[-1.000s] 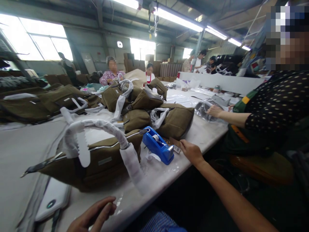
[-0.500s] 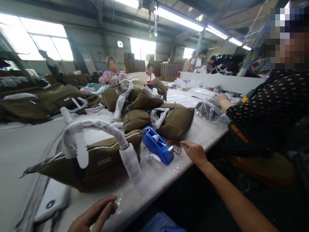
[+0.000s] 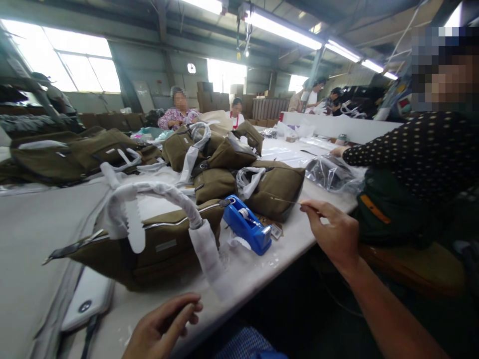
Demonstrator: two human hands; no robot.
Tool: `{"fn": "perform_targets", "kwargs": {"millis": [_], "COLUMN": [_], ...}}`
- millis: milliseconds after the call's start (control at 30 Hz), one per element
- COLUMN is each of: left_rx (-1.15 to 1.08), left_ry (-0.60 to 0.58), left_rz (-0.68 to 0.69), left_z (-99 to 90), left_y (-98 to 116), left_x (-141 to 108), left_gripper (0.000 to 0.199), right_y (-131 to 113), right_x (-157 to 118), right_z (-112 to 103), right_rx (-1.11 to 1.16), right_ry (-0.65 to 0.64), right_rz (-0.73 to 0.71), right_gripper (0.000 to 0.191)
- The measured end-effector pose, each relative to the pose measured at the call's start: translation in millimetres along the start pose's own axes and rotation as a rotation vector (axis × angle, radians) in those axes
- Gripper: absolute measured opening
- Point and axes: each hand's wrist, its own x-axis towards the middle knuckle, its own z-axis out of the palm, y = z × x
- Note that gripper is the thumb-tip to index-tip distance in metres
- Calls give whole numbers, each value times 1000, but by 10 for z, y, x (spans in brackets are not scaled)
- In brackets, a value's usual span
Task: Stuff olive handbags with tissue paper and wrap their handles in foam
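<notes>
My right hand [image 3: 333, 232] pinches one end of a thin tan strip or cord [image 3: 286, 200]. It points left, in front of an olive handbag [image 3: 279, 187] lying on the table. My left hand [image 3: 164, 324] is at the table's front edge, loosely curled with thumb and fingers apart, holding nothing. Beyond it stands another olive handbag [image 3: 172, 242] with a silver zip and a handle wrapped in white material. A blue tape dispenser [image 3: 247, 227] sits at that bag's right end. Small tags [image 3: 276, 231] lie beside the dispenser.
More olive bags [image 3: 224, 157] are piled behind, others [image 3: 86, 154] at the left. A white power bank [image 3: 90, 296] with a cable lies at the left front. Clear plastic wrapping [image 3: 331, 172] is at the right, near a co-worker's dotted sleeve [image 3: 404, 144]. More people work farther back.
My right hand has risen off the table and moved right, bringing the thin strip up from beside the tags. My left hand has shifted slightly right and up. The co-worker's arm has moved.
</notes>
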Motion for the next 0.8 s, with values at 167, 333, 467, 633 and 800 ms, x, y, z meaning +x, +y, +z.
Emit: {"fn": "perform_targets", "kwargs": {"millis": [167, 333, 467, 633, 800], "left_rx": [-231, -566, -755, -688, -566], "left_ry": [-125, -188, -127, 43, 10], "left_rz": [183, 308, 240, 171, 142], "left_z": [297, 443, 368, 50, -139], "left_y": [484, 872, 860, 618, 543], "left_x": [109, 204, 169, 53, -65], "left_gripper": [65, 80, 47, 40, 42], "right_y": [-541, -908, -1016, -970, -1244], "right_x": [-57, -122, -164, -364, -596], "right_z": [-149, -97, -52, 49, 226], "right_rx": [213, 378, 411, 435, 574], "right_ry": [-99, -160, -154, -272, -466], "right_rz": [-112, -207, -215, -151, -55], "right_gripper": [10, 15, 15, 14, 26]}}
